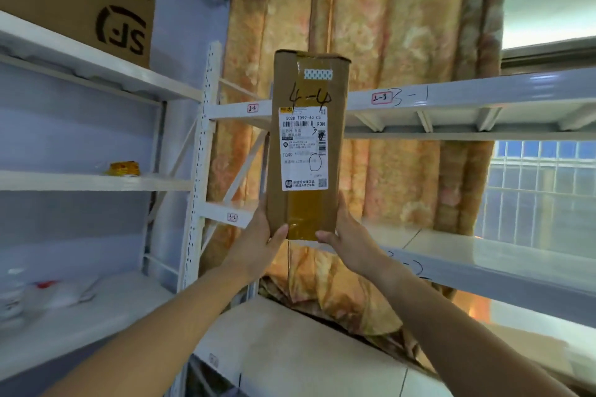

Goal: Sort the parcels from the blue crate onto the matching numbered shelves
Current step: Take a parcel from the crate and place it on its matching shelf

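Note:
A tall brown cardboard parcel (306, 142) stands upright in mid-air before me, with "4-4" handwritten above its white shipping label. My left hand (261, 242) grips its lower left edge and my right hand (348, 235) grips its lower right edge. Behind it run white shelves: an upper one (451, 100) with tags "2-2", "2-3" and a handwritten "3-1", and a lower one (483, 255) tagged "3-2" at its left end. The blue crate is out of view.
A large cardboard box (80, 0) with a black logo sits on the top left shelf. A small yellow packet (124, 168) lies on the middle left shelf, white items (48, 296) on the one below. A patterned curtain (403, 42) and a window hang behind.

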Motion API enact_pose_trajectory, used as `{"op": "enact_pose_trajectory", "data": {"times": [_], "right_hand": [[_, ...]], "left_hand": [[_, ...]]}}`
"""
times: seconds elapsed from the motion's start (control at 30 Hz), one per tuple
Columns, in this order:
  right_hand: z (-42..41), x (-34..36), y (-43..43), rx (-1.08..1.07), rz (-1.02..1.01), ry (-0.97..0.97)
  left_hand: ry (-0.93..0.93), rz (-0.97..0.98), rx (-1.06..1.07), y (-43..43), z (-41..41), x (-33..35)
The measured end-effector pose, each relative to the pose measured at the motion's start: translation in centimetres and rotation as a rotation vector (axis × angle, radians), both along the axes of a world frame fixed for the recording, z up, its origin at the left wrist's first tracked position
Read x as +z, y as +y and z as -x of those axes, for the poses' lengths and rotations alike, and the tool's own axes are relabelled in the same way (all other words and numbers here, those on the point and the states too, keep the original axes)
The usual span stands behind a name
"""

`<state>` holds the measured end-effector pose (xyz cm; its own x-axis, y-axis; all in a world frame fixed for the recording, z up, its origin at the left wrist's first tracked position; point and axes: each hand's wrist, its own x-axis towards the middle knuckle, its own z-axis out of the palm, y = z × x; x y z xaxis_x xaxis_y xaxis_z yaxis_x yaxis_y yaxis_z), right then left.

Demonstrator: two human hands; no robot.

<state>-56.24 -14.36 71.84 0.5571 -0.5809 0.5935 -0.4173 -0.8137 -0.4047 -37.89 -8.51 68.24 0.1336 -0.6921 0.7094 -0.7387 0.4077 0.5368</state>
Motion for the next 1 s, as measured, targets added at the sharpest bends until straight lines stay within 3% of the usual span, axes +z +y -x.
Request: {"op": "enact_pose_trajectory", "data": {"times": [0.2, 0.33, 0.43, 0.67, 1.0], "right_hand": [[1.2, -1.1, -0.7, 0.032, -0.004, -0.079], [2.4, -3.2, 0.5, 0.024, 0.011, -0.168], [4.8, -5.1, 1.4, -0.059, 0.022, -0.205], [13.4, -9.9, 4.7, -0.292, 0.048, -0.253], [30.4, -20.1, 16.0, -0.730, -0.079, -0.233]], "left_hand": [[-0.015, -0.104, 0.119, 0.2, 1.5, -0.4], [0.033, -0.005, 0.100, 0.8, 4.3, -2.3], [-0.042, 0.064, 0.100, 0.6, 6.1, -3.7], [-0.064, 0.153, -0.102, -0.3, 14.1, -7.9], [-0.070, -0.122, -0.411, 3.1, 31.9, -19.0]]}}
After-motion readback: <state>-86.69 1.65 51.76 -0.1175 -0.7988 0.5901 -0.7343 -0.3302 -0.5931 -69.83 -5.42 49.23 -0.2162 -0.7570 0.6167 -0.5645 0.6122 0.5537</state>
